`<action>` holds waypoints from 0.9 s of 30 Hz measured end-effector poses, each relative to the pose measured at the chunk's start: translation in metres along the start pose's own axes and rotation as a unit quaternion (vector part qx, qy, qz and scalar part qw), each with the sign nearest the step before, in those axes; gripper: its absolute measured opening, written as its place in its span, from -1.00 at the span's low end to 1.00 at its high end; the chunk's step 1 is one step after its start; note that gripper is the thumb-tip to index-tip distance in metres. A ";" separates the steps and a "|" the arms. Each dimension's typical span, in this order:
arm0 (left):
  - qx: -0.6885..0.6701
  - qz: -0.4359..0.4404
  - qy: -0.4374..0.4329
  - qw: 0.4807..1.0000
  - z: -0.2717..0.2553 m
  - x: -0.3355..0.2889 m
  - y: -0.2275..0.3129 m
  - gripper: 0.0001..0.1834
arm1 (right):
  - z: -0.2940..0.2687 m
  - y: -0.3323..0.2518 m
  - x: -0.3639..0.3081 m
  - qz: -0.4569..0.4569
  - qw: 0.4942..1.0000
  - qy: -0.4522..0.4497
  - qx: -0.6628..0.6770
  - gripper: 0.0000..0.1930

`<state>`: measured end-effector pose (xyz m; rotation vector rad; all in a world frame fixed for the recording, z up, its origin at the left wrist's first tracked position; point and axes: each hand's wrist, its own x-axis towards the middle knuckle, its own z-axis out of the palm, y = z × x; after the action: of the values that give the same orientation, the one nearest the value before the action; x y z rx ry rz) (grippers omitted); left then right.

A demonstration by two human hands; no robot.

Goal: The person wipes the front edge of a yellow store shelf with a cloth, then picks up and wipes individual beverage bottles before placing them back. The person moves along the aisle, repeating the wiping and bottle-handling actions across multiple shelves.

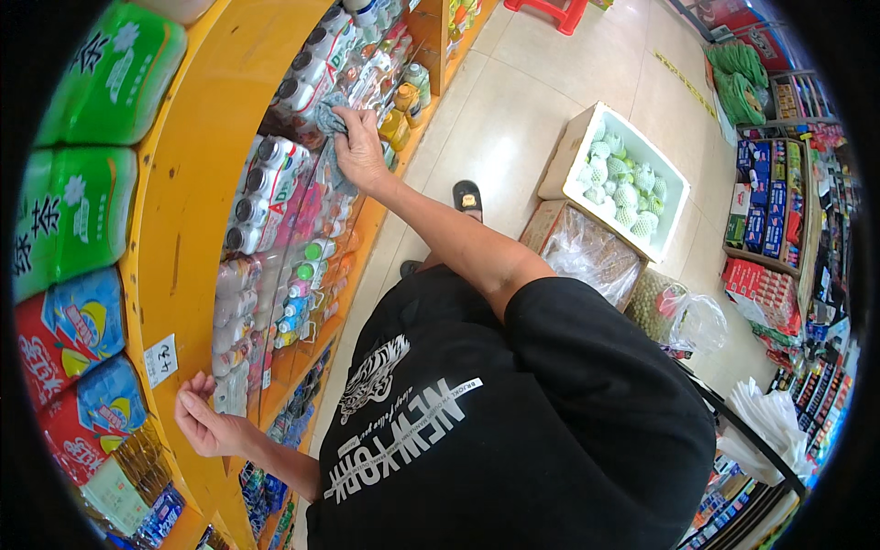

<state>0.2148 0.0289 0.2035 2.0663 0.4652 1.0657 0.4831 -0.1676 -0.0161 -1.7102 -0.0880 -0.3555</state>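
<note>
My right hand is closed on a grey-blue cloth, pressing it along the front of a shelf of bottled drinks. Behind the cloth stand shrink-wrapped white bottles with dark caps. Small yellow bottles are close to the fingers of that hand. Lower left, my left hand is loosely bent, its thumb apart from the fingers, with nothing visible in it. It is beside the yellow shelf upright, just below a white price tag.
Green drink packs and red-blue packs fill the far left. On the tiled floor to the right are a white foam box of net-wrapped fruit and a carton with clear plastic. A red stool stands at the top.
</note>
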 end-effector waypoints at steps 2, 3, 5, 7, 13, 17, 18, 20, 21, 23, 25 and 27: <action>0.006 0.001 -0.008 1.000 0.008 -0.008 0.007 -0.75 | -0.007 0.005 0.013 0.001 1.000 0.004 -0.004 -0.56; 0.001 0.023 -0.015 1.000 0.019 -0.012 0.010 -0.77 | -0.010 0.008 0.021 -0.003 1.000 0.008 0.001 -0.57; -0.014 0.018 -0.064 0.998 0.040 -0.021 0.018 -0.79 | -0.019 0.020 0.031 -0.013 1.000 0.017 0.010 -0.59; -0.007 0.002 -0.099 0.995 0.077 -0.030 0.047 -0.81 | -0.036 0.023 0.045 0.024 0.999 0.027 0.006 -0.60; -0.052 0.090 -0.202 0.974 0.198 -0.003 0.102 -0.82 | -0.109 0.059 0.144 0.071 0.988 0.135 -0.001 -0.63; -0.068 0.140 -0.233 0.960 0.271 0.023 0.142 -0.81 | -0.161 0.054 0.244 0.074 0.975 0.166 0.128 -0.63; -0.065 0.154 -0.228 0.959 0.285 0.028 0.152 -0.81 | -0.168 0.043 0.267 0.045 0.977 0.172 0.119 -0.65; -0.075 0.158 -0.219 0.960 0.314 0.038 0.163 -0.82 | -0.188 0.014 0.312 -0.021 0.977 0.194 0.091 -0.67; -0.081 0.156 -0.216 0.961 0.328 0.042 0.166 -0.82 | -0.200 -0.005 0.330 -0.033 0.977 0.168 0.126 -0.64; -0.080 0.151 -0.208 0.963 0.346 0.048 0.171 -0.83 | -0.209 -0.032 0.360 -0.086 0.980 0.162 0.079 -0.64; -0.074 0.143 -0.192 0.968 0.359 0.052 0.181 -0.87 | -0.200 -0.036 0.379 -0.140 0.980 0.136 0.028 -0.60; -0.059 0.140 -0.188 0.970 0.368 0.056 0.188 -0.89 | -0.178 -0.032 0.387 -0.137 0.984 0.110 0.037 -0.56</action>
<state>0.5417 -0.2269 0.2394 2.2012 -0.0808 0.8026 0.8087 -0.3902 0.1470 -1.5764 -0.1730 -0.7353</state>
